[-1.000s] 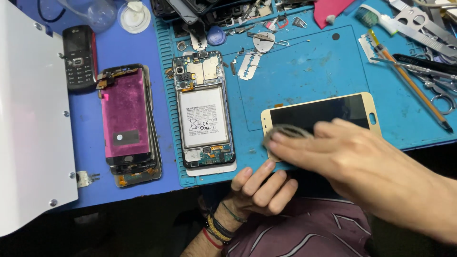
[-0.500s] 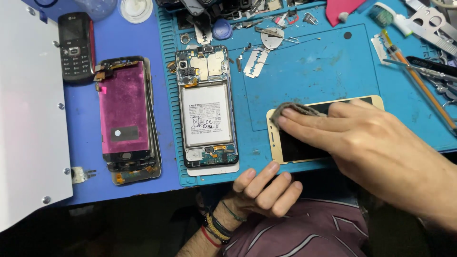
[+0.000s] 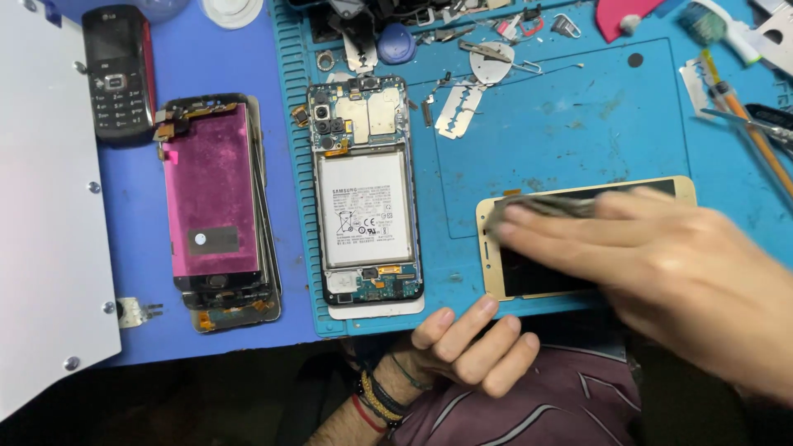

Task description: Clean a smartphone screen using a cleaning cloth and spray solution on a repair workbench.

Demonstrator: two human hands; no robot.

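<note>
Right hand (image 3: 661, 272) on gold phone (image 3: 529, 272).

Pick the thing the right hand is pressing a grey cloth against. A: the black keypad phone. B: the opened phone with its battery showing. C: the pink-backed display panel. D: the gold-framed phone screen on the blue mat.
D: the right hand holds the grey cloth flat on the gold-framed phone screen, while the other phones lie untouched further left.
</note>
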